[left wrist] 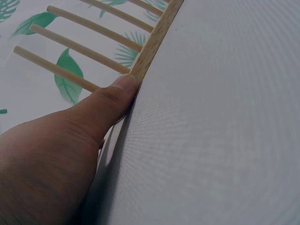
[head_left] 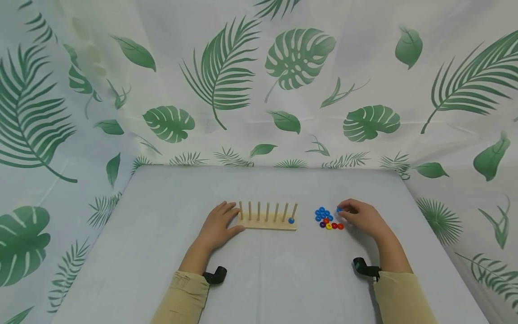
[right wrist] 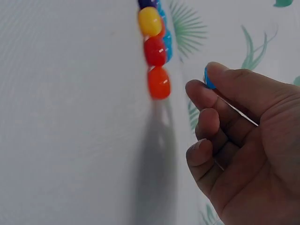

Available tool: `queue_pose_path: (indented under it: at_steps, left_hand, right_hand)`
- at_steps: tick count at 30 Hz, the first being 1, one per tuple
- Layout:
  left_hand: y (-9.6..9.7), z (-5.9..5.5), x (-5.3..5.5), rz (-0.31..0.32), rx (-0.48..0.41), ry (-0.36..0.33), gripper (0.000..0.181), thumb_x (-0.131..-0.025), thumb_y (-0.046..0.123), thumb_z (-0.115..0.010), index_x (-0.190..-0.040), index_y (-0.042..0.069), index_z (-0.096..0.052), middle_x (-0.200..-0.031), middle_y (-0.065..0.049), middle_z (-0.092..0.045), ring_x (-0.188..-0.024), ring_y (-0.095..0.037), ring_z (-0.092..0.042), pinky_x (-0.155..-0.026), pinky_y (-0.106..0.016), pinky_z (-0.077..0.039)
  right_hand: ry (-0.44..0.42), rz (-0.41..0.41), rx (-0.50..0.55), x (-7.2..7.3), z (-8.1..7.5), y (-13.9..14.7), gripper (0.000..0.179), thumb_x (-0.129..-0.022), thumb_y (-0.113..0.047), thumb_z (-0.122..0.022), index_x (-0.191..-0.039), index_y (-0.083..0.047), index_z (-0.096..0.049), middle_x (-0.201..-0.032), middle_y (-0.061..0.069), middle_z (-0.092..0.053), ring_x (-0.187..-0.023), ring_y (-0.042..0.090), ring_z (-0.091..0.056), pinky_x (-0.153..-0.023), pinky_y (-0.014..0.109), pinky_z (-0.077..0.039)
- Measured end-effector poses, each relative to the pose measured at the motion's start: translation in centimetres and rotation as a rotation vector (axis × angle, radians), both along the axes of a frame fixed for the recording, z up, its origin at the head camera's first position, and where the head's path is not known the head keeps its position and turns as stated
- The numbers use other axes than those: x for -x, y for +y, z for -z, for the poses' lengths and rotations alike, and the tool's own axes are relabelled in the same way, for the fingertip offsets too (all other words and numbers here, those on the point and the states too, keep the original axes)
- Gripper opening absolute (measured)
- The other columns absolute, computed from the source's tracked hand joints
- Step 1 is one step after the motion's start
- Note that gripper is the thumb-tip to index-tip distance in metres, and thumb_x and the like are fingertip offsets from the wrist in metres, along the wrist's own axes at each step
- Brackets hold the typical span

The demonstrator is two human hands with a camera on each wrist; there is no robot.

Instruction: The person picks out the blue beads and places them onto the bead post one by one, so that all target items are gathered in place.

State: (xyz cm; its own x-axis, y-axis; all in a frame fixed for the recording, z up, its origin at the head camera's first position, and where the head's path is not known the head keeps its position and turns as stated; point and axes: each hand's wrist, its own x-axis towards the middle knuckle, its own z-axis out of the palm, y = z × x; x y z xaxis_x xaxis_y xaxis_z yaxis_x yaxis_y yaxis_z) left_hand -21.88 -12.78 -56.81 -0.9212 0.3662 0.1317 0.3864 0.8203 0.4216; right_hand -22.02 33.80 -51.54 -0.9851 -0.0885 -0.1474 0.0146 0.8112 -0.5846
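A wooden peg board [head_left: 267, 224] with a row of several upright pegs stands on the table. On its rightmost peg sits one blue bead [head_left: 291, 220] at the bottom. My left hand [head_left: 218, 226] holds the board's left end, its thumb [left wrist: 119, 91] against the front edge; in the left wrist view its other fingers are hidden. To the right, my right hand [head_left: 364, 218] pinches a blue bead [right wrist: 209, 78] between thumb and index finger, at the right side of the loose beads. The other fingers of that hand are curled toward the palm.
Loose blue beads [head_left: 323, 215] lie clustered right of the board. In front of them are a purple bead [head_left: 322, 224], a yellow bead [head_left: 329, 226] and several red or orange beads [head_left: 334, 226]. A leaf-patterned curtain [head_left: 243, 90] borders the white table [head_left: 259, 279].
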Motion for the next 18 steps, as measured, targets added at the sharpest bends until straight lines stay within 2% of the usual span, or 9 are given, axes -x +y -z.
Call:
queue_pose_path:
  at_steps: [5,11,18]
  left_hand:
    - [0.0,0.1,0.1,0.002,-0.001,0.003,0.067,-0.09,0.057,-0.064,-0.142,0.016,-0.054,-0.155,-0.005,-0.043,-0.149,-0.031,-0.029,-0.124,-0.05,-0.023]
    - [-0.1,0.1,0.1,0.003,0.001,-0.007,0.067,-0.09,0.057,-0.064,-0.143,0.017,-0.053,-0.155,-0.004,-0.043,-0.15,-0.031,-0.028,-0.124,-0.05,-0.023]
    - [-0.1,0.0,0.0,0.003,0.001,-0.01,0.066,-0.09,0.056,-0.064,-0.143,0.017,-0.053,-0.155,-0.004,-0.043,-0.15,-0.031,-0.028,-0.124,-0.05,-0.023]
  right_hand:
    - [0.037,-0.02,0.008,-0.2,-1.5,-0.8,0.034,-0.097,-0.038,-0.063,-0.123,-0.017,-0.063,-0.112,0.01,-0.067,-0.104,0.029,-0.058,-0.088,0.047,-0.056]
    - [0.051,-0.048,0.013,-0.5,-3.4,-1.9,0.036,-0.097,-0.042,-0.061,-0.125,-0.019,-0.063,-0.116,0.008,-0.067,-0.105,0.027,-0.058,-0.087,0.045,-0.057]
    - [0.041,-0.07,0.049,-0.8,-4.9,-3.2,0.036,-0.097,-0.043,-0.061,-0.125,-0.02,-0.063,-0.116,0.007,-0.068,-0.106,0.026,-0.059,-0.088,0.042,-0.058]
